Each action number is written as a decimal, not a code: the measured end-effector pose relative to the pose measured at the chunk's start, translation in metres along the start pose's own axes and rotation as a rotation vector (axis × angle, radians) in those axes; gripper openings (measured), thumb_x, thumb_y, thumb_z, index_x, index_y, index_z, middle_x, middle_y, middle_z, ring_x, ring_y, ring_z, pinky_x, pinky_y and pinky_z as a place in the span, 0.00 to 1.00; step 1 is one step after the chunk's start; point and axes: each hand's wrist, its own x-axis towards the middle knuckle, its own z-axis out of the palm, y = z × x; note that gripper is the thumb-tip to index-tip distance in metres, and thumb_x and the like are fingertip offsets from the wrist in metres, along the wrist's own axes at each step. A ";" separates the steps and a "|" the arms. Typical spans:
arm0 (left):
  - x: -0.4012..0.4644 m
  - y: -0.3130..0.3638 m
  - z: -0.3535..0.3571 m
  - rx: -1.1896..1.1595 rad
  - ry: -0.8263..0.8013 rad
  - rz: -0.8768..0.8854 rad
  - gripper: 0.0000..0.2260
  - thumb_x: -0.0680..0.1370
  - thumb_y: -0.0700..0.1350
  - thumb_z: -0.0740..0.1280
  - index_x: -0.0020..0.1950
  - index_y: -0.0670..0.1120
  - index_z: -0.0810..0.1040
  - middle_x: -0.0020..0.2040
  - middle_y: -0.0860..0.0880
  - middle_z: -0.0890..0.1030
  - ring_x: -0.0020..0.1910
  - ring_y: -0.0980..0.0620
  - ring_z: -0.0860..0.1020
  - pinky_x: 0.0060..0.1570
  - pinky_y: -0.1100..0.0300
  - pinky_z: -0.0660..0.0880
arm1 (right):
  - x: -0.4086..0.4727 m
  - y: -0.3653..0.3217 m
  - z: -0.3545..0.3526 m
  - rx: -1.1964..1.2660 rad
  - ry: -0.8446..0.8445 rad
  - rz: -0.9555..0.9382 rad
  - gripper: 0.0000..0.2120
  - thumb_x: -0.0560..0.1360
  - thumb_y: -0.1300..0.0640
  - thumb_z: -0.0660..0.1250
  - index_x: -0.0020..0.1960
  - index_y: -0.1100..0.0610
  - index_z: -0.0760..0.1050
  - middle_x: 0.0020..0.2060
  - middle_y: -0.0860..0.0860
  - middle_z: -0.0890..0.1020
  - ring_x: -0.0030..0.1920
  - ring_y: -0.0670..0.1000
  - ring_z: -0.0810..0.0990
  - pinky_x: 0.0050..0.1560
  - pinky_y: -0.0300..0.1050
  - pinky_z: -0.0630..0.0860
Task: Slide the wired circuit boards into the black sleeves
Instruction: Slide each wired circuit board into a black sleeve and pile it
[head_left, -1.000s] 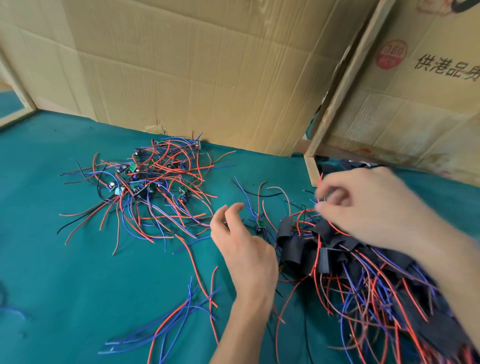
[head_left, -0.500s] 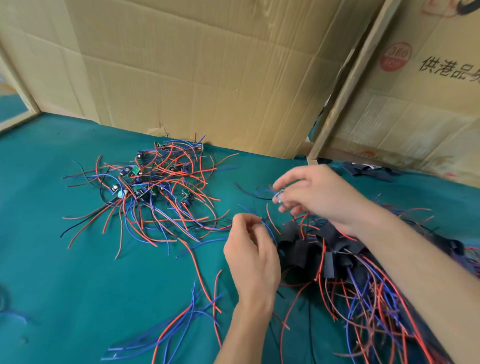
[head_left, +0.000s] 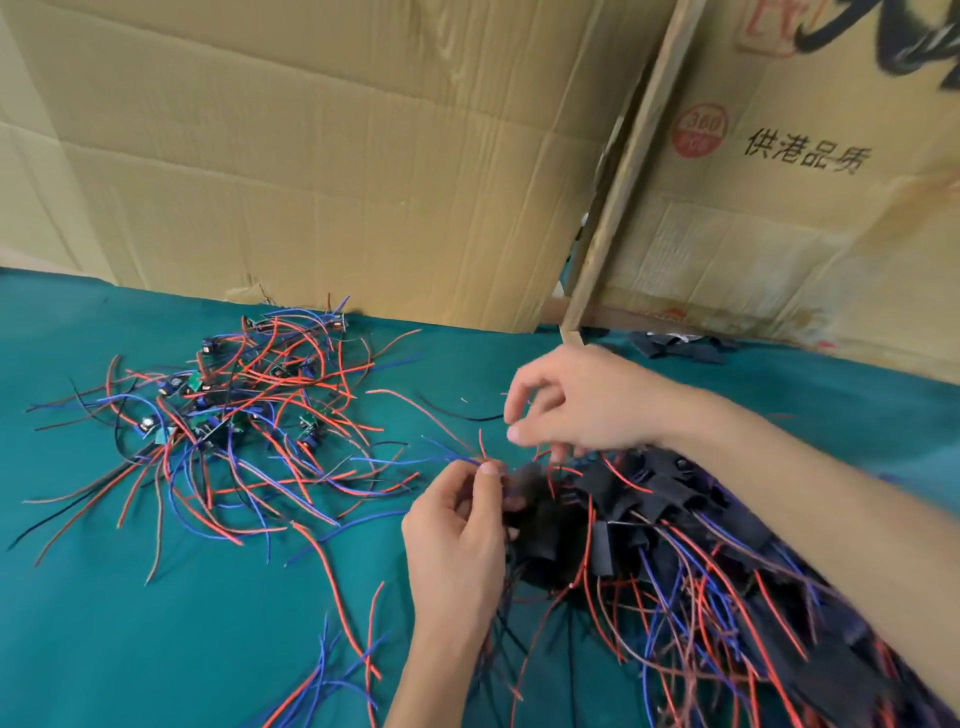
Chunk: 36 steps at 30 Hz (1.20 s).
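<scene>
A tangle of bare green circuit boards (head_left: 208, 415) with red and blue wires lies at the left on the teal cloth. At the right sits a heap of boards in black sleeves (head_left: 649, 509), their wires trailing toward me. My left hand (head_left: 457, 535) pinches red and blue wires by thumb and forefinger at the near-left edge of that heap, next to a black sleeve (head_left: 524, 475). My right hand (head_left: 576, 400) hovers just above and behind, fingers curled, fingertips close to the same wires; what it holds is not clear.
Cardboard walls (head_left: 337, 156) close off the back, with a wooden strip (head_left: 618, 192) leaning between two panels. A few loose black sleeves (head_left: 675, 345) lie at the back right. Loose wires (head_left: 332, 670) lie near the front edge. The cloth (head_left: 104, 623) covers the table.
My right hand came from the back right to the heap's left edge, over my left hand. My left hand closed its thumb and forefinger on wires. The camera has tilted upward.
</scene>
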 end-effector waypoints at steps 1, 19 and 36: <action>0.001 -0.001 0.000 0.006 0.007 -0.006 0.12 0.83 0.42 0.64 0.40 0.44 0.80 0.33 0.49 0.83 0.30 0.55 0.80 0.32 0.58 0.77 | 0.013 0.009 -0.014 -0.025 0.096 0.009 0.02 0.75 0.58 0.72 0.44 0.53 0.80 0.31 0.48 0.85 0.30 0.48 0.85 0.31 0.41 0.77; -0.001 0.003 0.002 0.061 -0.025 -0.023 0.16 0.70 0.44 0.59 0.52 0.59 0.78 0.36 0.46 0.80 0.29 0.48 0.78 0.33 0.59 0.76 | 0.110 0.133 -0.043 -0.618 0.236 0.408 0.18 0.76 0.62 0.67 0.65 0.55 0.78 0.63 0.61 0.78 0.60 0.65 0.79 0.54 0.50 0.78; -0.003 0.006 -0.001 0.010 0.135 0.062 0.08 0.81 0.39 0.66 0.52 0.48 0.83 0.38 0.52 0.83 0.36 0.55 0.81 0.41 0.65 0.75 | -0.038 -0.010 0.020 0.065 0.534 -0.047 0.06 0.69 0.59 0.75 0.42 0.50 0.79 0.31 0.45 0.84 0.29 0.43 0.83 0.32 0.42 0.75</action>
